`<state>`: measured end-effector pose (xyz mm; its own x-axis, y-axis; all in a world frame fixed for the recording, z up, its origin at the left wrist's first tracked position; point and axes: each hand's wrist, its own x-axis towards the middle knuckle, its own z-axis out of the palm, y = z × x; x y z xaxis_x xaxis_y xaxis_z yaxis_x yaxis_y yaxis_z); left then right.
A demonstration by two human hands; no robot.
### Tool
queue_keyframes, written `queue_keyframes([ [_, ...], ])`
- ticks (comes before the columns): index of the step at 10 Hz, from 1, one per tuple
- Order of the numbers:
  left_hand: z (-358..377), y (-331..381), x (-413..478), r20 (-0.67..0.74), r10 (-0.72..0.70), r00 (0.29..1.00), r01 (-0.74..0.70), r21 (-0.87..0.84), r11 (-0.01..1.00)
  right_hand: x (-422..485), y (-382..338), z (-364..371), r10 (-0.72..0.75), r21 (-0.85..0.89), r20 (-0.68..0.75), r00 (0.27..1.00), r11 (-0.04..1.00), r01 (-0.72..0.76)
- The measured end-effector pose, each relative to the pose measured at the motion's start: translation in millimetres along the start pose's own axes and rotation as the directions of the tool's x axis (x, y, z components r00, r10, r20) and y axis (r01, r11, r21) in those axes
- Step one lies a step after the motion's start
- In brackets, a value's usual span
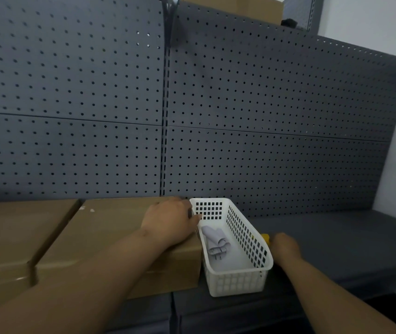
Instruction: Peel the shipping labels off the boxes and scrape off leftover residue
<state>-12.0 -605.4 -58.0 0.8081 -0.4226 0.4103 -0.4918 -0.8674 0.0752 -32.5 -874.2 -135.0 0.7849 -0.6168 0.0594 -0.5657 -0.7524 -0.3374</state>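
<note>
Two brown cardboard boxes sit side by side on the dark shelf: one at the left (9, 237) and one beside it (110, 227). Small white specks (86, 209) show on the second box's top. My left hand (170, 221) rests flat on that box's right end, fingers reaching its far corner next to a white perforated basket (240, 283). Curled grey peeled labels (216, 239) lie in the basket. My right hand (286, 244) is on the shelf just right of the basket, its fingertips at a small yellow object (265, 237); the fingers are hidden.
A grey pegboard wall (240, 104) rises straight behind the shelf. The dark shelf surface (348, 249) runs right of the basket to a white wall. Another cardboard box (235, 6) sits on top of the pegboard unit.
</note>
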Motion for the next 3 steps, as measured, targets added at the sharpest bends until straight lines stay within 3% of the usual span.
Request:
queue_keyframes([
  [1, -6.7, -0.7, -4.6, 0.006, -0.025, 1.0, 0.025, -0.036, 0.999, -1.4, -2.1, -11.4, 0.024, -0.045, 0.018, 1.0, 0.999, -0.023],
  [2, -18.8, -1.2, -13.9, -0.002, -0.038, 0.999, 0.038, -0.067, 0.997, -6.4, -13.1, -32.6, -0.018, 0.039, -0.054, 0.998, 0.999, 0.02],
  [3, -29.9, -8.7, -23.6, -0.047, -0.077, 0.996, 0.072, -0.102, 0.992, -28.9, -40.2, -84.2, -0.117, 0.251, -0.231, 0.966, 0.952, 0.176],
])
